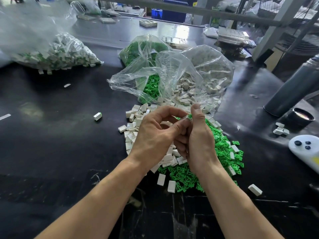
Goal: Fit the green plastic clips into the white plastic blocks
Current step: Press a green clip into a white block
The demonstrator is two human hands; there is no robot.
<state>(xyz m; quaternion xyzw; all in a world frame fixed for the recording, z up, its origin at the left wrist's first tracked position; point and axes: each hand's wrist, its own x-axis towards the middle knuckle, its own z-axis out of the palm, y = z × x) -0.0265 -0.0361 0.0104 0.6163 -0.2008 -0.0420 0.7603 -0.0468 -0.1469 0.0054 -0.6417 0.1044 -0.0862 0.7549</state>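
Both hands meet above the heap, near the table's middle; left hand point(156, 135) curls thumb and forefinger round a small pale piece, likely a white block point(185, 117), mostly hidden; right hand point(198, 135) pinches a green clip point(189, 116) at its thumb tip, the other fingers curled in; clip and block touch at the fingertips, so the step looks to be the pressing-in itself.

To do it well, by my reckoning: line the clip's prongs square to the block's open side; push straight with the thumb, no twisting; hold the block by its walls so the mouth stays free; seating cannot be checked from here.

Counts: loose white blocks point(133, 130) on the table point(51, 144), too many to count, dozens at least; loose green clips point(222, 149), likewise a heap beyond counting; one finished block with green end point(97, 116) lying apart to the left; three bags: green clips bag point(143, 49), white blocks bag point(207, 66), and, far left, a bag of assembled pieces point(57, 54); a few stray blocks point(280, 129) at right, near a dark cylinder point(293, 90).
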